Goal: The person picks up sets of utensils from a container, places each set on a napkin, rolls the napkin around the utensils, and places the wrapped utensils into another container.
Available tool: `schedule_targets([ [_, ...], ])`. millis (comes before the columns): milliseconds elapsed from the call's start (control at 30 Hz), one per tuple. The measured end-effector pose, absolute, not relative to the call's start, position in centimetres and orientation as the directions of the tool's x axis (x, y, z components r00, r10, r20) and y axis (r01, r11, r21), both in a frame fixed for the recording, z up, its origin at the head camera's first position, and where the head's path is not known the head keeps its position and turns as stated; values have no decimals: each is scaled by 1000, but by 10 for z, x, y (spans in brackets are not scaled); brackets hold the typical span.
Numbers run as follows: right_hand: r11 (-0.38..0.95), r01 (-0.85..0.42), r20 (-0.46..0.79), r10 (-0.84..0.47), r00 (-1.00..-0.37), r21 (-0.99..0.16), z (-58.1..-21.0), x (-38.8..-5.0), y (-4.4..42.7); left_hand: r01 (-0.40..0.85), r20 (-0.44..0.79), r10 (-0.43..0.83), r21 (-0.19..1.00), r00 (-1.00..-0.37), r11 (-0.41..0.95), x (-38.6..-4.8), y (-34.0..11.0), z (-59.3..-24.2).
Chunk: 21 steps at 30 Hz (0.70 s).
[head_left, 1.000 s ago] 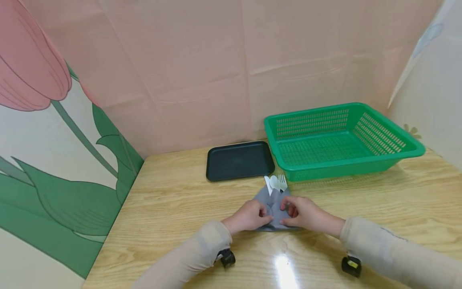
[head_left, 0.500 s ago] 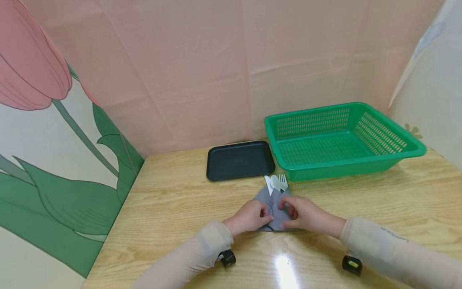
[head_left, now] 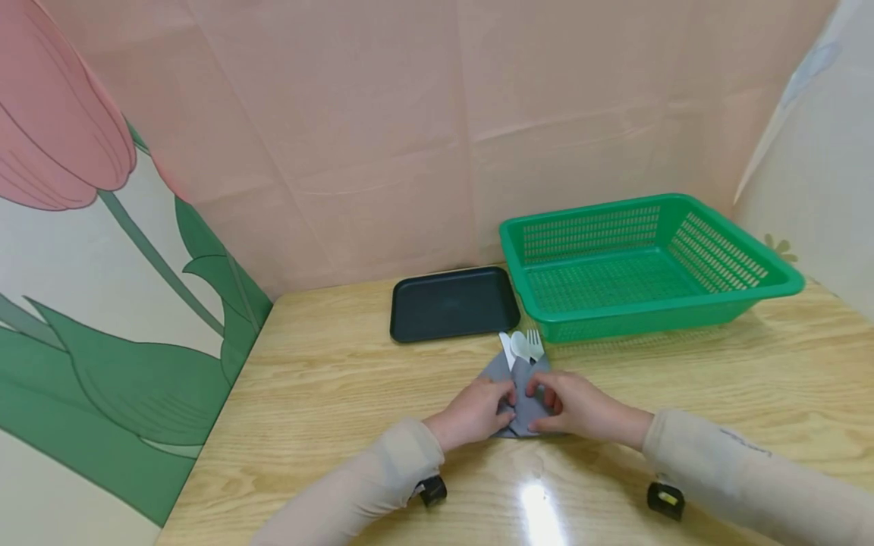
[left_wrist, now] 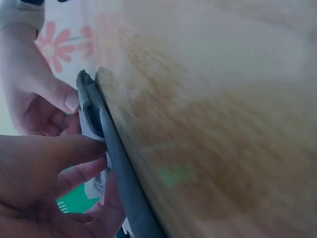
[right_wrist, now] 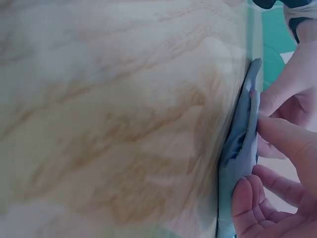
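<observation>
A folded grey napkin (head_left: pixel 527 409) lies on the wooden table, a white knife (head_left: pixel 507 349), spoon (head_left: pixel 520 346) and fork (head_left: pixel 535 345) sticking out of its far end. My left hand (head_left: pixel 473 412) rests on the napkin's left part, thumb and bent fingers apart. On the right part, my right hand (head_left: pixel 580 404) touches the cloth with thumb and forefinger spread. The right wrist view has the right thumb at a raised fold of the napkin (right_wrist: pixel 237 173) and bent fingers on its surface. In the left wrist view the left thumb meets the napkin's near edge (left_wrist: pixel 126 173). The cutlery's lower ends are hidden.
A black tray (head_left: pixel 454 305) lies behind the napkin, to its left. Beside it, at the back right, stands a green plastic basket (head_left: pixel 649 317) with slotted walls. A pink curtain (head_left: pixel 355 136) closes off the back of the wooden table (head_left: pixel 328 371).
My left hand has shifted slightly right over the napkin, and its thumb and forefinger have spread apart. The right hand barely moves. Cutlery, tray and basket stay put.
</observation>
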State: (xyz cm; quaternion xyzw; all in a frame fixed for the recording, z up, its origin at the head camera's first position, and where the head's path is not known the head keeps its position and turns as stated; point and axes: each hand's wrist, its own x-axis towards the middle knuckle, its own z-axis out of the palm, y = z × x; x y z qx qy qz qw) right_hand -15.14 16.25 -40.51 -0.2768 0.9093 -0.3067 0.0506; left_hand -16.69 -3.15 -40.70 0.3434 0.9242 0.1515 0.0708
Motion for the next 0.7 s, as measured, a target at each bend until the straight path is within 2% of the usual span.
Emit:
schedule_targets([
  [433,653,-536,104,-579,-809,-534,-405,-153,168,581,-110,642,332,-759,743,-166,-32,-405],
  [700,647,-527,85,-585,-807,-550,-406,-153,167,563,-142,631,336,-762,755,-165,-33,-405],
])
